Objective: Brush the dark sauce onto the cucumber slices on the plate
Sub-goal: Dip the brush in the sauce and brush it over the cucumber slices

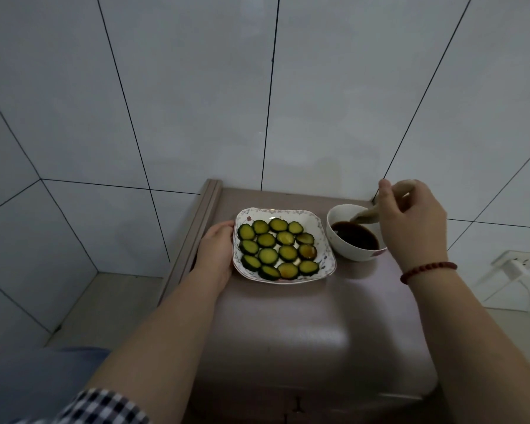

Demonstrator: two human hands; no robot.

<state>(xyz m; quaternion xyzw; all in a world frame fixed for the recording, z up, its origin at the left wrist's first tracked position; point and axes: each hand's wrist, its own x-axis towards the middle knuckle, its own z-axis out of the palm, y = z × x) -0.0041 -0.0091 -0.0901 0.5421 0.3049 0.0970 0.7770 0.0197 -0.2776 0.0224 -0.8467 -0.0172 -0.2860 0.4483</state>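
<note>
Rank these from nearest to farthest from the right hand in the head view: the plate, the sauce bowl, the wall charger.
1. Sauce bowl: just below the right hand, which dips a brush into it.
2. Plate: left of the bowl, held at its left edge by the left hand.
3. Wall charger: far right, low on the wall.

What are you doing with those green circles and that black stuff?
Those are cucumber slices on a plate, and the black stuff is sauce in a white bowl beside it. The right hand holds a brush with its tip dipped in the sauce. The left hand steadies the plate by its edge. A few slices on the right side already look dark with sauce; most are still plain green.
</note>
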